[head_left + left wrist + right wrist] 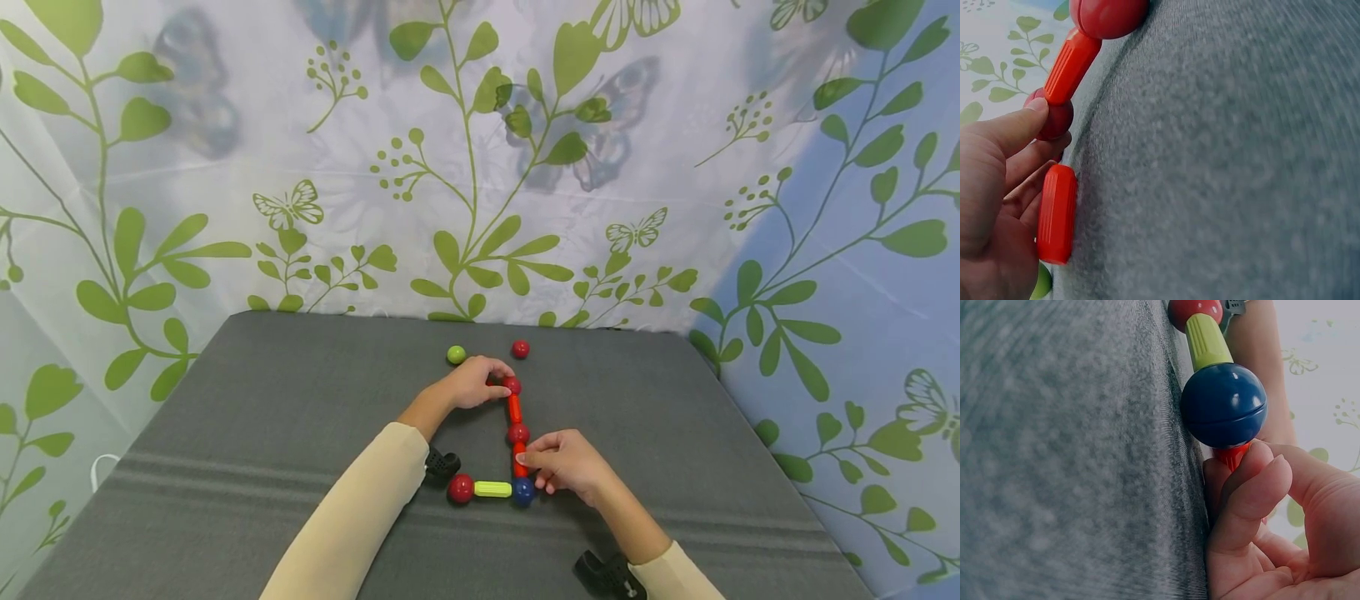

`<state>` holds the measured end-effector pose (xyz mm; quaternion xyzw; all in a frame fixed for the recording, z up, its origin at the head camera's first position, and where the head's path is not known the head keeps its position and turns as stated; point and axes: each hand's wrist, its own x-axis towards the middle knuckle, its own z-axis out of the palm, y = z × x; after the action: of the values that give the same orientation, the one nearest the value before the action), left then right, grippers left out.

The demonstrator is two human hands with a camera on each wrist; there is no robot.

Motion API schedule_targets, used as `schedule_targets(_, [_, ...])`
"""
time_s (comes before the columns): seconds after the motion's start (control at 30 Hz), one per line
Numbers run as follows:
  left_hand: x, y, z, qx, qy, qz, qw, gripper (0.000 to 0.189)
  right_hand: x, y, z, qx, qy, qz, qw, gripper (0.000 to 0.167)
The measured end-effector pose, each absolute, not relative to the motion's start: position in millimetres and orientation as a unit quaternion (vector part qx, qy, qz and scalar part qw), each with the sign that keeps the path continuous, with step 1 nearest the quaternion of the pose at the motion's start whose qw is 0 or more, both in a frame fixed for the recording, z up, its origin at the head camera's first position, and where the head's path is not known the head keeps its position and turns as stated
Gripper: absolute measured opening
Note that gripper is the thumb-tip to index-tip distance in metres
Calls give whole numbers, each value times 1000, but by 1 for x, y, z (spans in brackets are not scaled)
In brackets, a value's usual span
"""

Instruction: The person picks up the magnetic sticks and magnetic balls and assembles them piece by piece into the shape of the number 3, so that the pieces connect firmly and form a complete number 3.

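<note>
Sitting leftmost on the surface [637, 400] is a green ball [456, 355]. Near us, a red ball [461, 488] starts our chain [518, 433]. Fingers of our left hand [472, 383] pinch the chain's far red ball [513, 385], one red stick [1058, 215] close by. Then we see a lime stick [492, 489], a blue ball [523, 491] and our right hand [572, 462], its fingers pinching the nearer red stick [520, 472].

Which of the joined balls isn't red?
The blue ball at the corner, joining the yellow-green rod to a red rod; the other three are red.
</note>
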<state>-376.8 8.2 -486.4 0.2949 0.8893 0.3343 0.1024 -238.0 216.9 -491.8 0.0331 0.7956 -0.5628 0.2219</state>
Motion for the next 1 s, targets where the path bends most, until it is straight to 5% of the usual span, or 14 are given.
schedule_targets(0.53, [-378,13,-484,332,892,293,95,34,-239,218,-491,27,792,-566,227,31])
schedule_targets(1.0, [-371,-3,-485,319,894,313,25,32,-240,217,-493,36,790,-566,232,31])
